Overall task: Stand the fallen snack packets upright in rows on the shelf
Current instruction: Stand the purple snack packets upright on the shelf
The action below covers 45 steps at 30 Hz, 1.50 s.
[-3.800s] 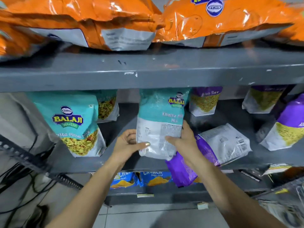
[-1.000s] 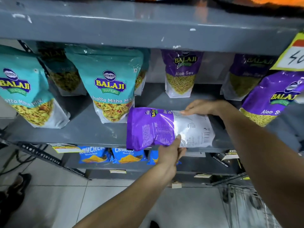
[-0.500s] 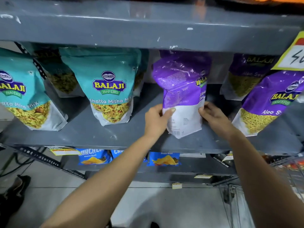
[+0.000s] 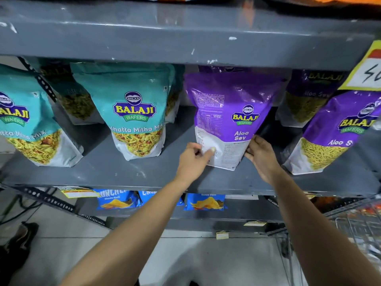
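Observation:
A purple Aloo Sev packet (image 4: 228, 112) stands upright on the grey shelf (image 4: 123, 176), its back side facing me. My left hand (image 4: 193, 159) pinches its lower left corner and my right hand (image 4: 260, 155) presses its lower right edge. To its left stand teal Khatta Mitha Mix packets (image 4: 136, 116), another teal packet (image 4: 26, 124) at the far left, and more behind them. At the right another purple Aloo Sev packet (image 4: 334, 137) stands tilted, with one more purple packet (image 4: 309, 98) behind it.
The grey shelf above (image 4: 185, 36) hangs low over the packet tops. A yellow price tag (image 4: 365, 73) hangs at the upper right. Blue chip packets (image 4: 203, 202) lie on the shelf below. A wire trolley (image 4: 358, 230) stands at the lower right, cables at the lower left.
The purple packet went from lying flat at the shelf's front edge to standing upright, and was set farther back. Both hands moved to its lower corners.

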{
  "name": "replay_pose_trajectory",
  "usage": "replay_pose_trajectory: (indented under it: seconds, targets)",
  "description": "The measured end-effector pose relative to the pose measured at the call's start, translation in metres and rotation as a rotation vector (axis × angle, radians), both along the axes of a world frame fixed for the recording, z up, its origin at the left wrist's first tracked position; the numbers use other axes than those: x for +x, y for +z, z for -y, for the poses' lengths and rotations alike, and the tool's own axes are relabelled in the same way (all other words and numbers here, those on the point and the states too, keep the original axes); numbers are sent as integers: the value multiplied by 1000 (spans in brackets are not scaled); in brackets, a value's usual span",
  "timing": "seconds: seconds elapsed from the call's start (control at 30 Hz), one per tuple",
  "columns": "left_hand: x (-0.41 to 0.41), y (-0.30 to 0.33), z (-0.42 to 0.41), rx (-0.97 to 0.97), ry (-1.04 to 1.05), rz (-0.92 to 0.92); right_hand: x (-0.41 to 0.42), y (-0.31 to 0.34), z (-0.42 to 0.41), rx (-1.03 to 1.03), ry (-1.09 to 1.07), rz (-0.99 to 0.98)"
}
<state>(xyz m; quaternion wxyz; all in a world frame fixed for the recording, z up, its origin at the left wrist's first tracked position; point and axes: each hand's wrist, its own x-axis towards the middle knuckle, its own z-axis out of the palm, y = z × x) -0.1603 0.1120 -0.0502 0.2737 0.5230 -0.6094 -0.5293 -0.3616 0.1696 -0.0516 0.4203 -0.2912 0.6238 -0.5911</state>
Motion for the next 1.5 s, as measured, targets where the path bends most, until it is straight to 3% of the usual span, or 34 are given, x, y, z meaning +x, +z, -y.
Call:
replay_pose_trajectory:
  seconds: [0.1, 0.27, 0.47, 0.73, 0.9, 1.03, 1.13, 1.3, 1.4, 1.5]
  targets:
    - [1, -11, -7, -36, -171, 6, 0, -5, -3, -20, 73, -4]
    - [-5, 0, -7, -120, -278, 33, 2, -1, -8, -70, 246, 80]
    - [-12, 2, 3, -56, -235, -64, -4, 1, -5, 60, 235, -215]
    - [-8, 12, 41, -1, -219, 44, -16, 17, 10, 110, 242, -230]
    - [-5, 21, 49, 3, -235, -11, -8, 8, 7, 121, 268, -274]
    - [4, 39, 43, 68, -286, -234, -5, 21, 9, -16, 220, -132]
    - [3, 69, 47, 20, -137, -490, -2, 62, 17, -213, 54, 4]
    - [1, 91, 50, -84, -26, -631, -1, 121, 35, -508, -99, 132]
    - [7, 73, 47, -69, -28, -517, 2, 113, 24, -380, -89, 27]
    - [18, 35, 44, 35, -199, -260, -1, 74, 5, -89, 180, -250]
